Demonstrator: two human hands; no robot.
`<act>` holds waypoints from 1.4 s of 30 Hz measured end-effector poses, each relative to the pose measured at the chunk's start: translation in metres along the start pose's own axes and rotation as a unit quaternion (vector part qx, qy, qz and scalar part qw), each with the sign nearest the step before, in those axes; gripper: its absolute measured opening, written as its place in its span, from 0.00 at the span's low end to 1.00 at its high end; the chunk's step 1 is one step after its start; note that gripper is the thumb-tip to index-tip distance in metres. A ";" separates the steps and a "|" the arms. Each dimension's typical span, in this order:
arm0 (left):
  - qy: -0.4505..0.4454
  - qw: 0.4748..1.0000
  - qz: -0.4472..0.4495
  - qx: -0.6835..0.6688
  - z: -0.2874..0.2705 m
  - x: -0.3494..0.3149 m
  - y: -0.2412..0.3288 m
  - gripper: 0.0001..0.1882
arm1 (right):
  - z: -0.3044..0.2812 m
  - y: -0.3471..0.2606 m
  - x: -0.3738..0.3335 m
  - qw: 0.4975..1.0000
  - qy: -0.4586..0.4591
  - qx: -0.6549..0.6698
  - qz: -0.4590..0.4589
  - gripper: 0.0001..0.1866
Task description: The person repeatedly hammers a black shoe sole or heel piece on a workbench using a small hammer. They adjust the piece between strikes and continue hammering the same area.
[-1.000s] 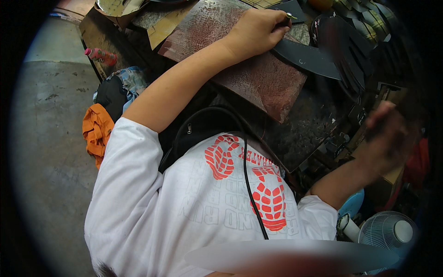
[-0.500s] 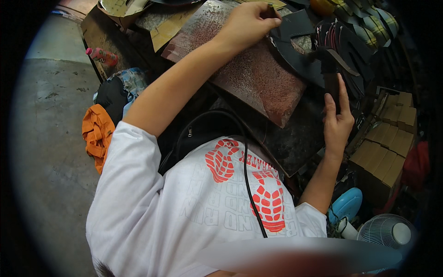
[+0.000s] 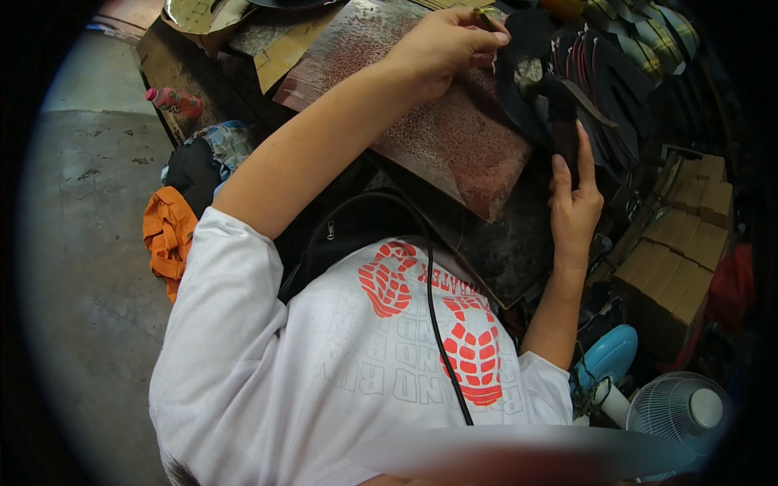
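Hammer (image 3: 564, 154) gripped in our right hand (image 3: 577, 209), upper right, we pinched a rod-like tool (image 3: 487, 19) in our left hand (image 3: 444, 52), top centre, seemingly to place it; striking called for steady aim.

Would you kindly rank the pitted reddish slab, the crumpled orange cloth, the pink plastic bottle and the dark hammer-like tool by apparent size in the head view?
1. Reddish slab
2. Orange cloth and hammer-like tool: too alike to rank
3. Pink bottle
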State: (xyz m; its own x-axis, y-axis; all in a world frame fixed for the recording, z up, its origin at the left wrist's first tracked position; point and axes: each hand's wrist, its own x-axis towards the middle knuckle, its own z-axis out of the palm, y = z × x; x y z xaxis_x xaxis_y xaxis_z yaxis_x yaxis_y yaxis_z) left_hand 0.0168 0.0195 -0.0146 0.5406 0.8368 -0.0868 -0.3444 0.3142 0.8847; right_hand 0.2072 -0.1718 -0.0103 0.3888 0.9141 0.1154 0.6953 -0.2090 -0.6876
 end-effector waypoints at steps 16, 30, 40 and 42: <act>0.097 0.887 0.287 0.349 -0.030 0.028 0.023 0.07 | 0.002 -0.023 -0.002 0.992 0.020 -0.073 -0.103 0.30; 0.052 0.962 0.152 0.220 -0.030 0.011 -0.010 0.05 | 0.001 -0.017 -0.004 0.990 0.015 -0.084 -0.114 0.29; 0.081 0.913 0.173 0.361 -0.018 0.002 0.003 0.06 | -0.007 -0.022 -0.001 0.994 0.002 -0.051 -0.097 0.27; 0.086 0.863 0.235 0.439 -0.016 0.002 0.004 0.06 | -0.019 -0.032 0.002 0.999 -0.035 -0.013 -0.023 0.26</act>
State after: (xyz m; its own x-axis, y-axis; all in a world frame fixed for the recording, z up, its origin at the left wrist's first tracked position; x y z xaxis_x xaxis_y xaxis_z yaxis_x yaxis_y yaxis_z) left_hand 0.0047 0.0299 -0.0182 0.3509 0.8575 0.3763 0.2607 -0.4754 0.8402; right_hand 0.1979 -0.1698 0.0257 0.3132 0.9448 0.0958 0.7270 -0.1737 -0.6643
